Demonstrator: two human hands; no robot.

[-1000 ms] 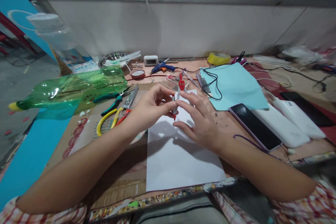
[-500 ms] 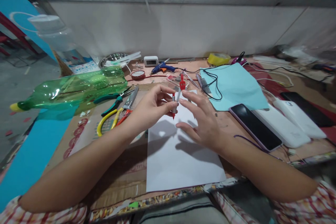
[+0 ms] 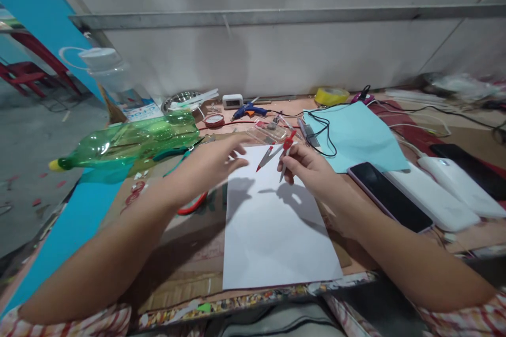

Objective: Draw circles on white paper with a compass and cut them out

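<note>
A red and silver drawing compass (image 3: 289,140) is pinched in the fingers of my right hand (image 3: 310,164), its legs spread apart and tilted above the white sheet of paper (image 3: 272,245). My left hand (image 3: 213,160) is apart from the compass, over the sheet's upper left edge. Its fingers are loosely bent and separated, with nothing between them. Both hands cast shadows on the paper. Just behind the compass lies a clear plastic case (image 3: 269,130). Teal-handled pliers (image 3: 169,154) are partly hidden by my left hand, and a red handle (image 3: 193,204) shows below it.
A green plastic bottle (image 3: 126,142) lies at left, near an upright clear bottle (image 3: 113,76). A blue glue gun (image 3: 250,110) and yellow tape (image 3: 331,96) are at the back. Right are a light-blue sheet (image 3: 363,134), cables, a phone (image 3: 389,197) and a white power bank (image 3: 438,197).
My left hand has let go of the compass and moved left. My right hand, open before, now grips the compass, whose legs are spread wider. The camera view has shifted slightly.
</note>
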